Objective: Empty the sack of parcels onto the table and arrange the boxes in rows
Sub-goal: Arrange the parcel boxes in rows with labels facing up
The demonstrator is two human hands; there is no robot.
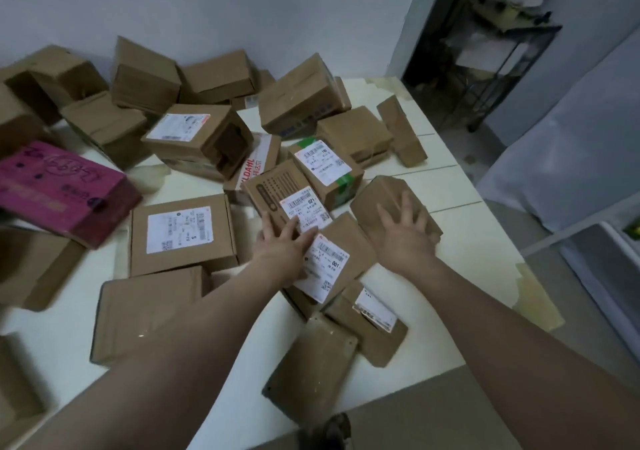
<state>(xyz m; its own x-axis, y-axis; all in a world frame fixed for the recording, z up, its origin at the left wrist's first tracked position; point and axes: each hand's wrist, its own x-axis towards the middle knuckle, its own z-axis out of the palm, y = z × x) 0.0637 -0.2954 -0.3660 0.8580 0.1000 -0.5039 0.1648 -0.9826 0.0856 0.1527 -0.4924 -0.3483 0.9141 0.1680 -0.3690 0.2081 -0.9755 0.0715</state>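
Several brown cardboard boxes lie scattered over the white table (433, 332), with no sack in view. My left hand (282, 242) grips the near edge of a tilted box with a white label (277, 191), and below it lies a flat labelled parcel (332, 259). Over to the right, my right hand (403, 231) lies flat with spread fingers on a plain brown box (377, 195) close to the table's right side. A box with green tape (329, 169) sits just behind both hands.
A pink box (59, 190) rests at the left. Boxes pile up against the back wall (207, 6). A dark metal shelf rack (485, 44) stands at the back right. The table's right edge drops to a grey floor (512, 228). One box (311, 370) overhangs the near edge.
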